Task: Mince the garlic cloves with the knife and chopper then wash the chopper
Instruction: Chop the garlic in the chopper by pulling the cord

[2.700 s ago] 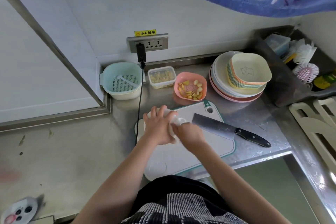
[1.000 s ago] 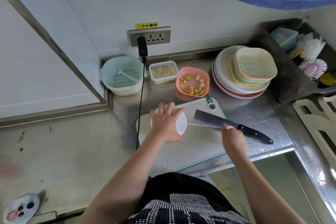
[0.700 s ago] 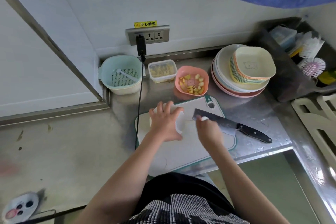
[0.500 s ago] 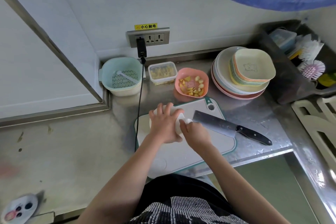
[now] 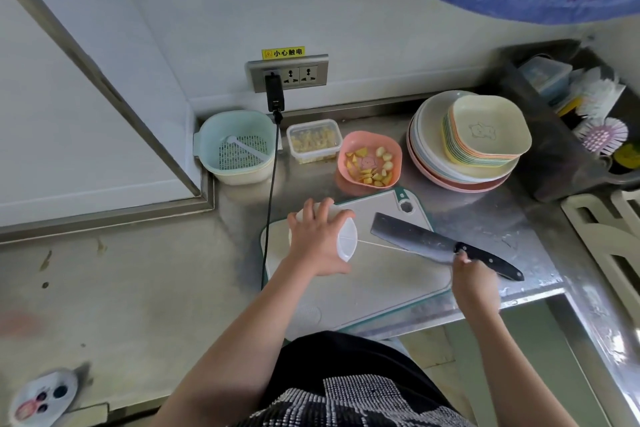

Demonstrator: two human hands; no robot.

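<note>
1. Left hand (image 5: pixel 317 246) grips the white chopper (image 5: pixel 346 240) on the cutting board (image 5: pixel 381 291).
2. Right hand (image 5: pixel 475 282) pinches its taut pull cord (image 5: pixel 401 247), out over the knife (image 5: pixel 440 244).

The white chopper (image 5: pixel 346 243) lies tipped on its side at the left of the board, its round lid facing right, with a thin cord running taut from the lid toward the right. The knife (image 5: pixel 426 243), a broad dark blade with a black handle, lies flat across the board's right edge, handle over the surface. Pale pieces, probably garlic (image 5: pixel 372 168), sit in the pink bowl behind.
</note>
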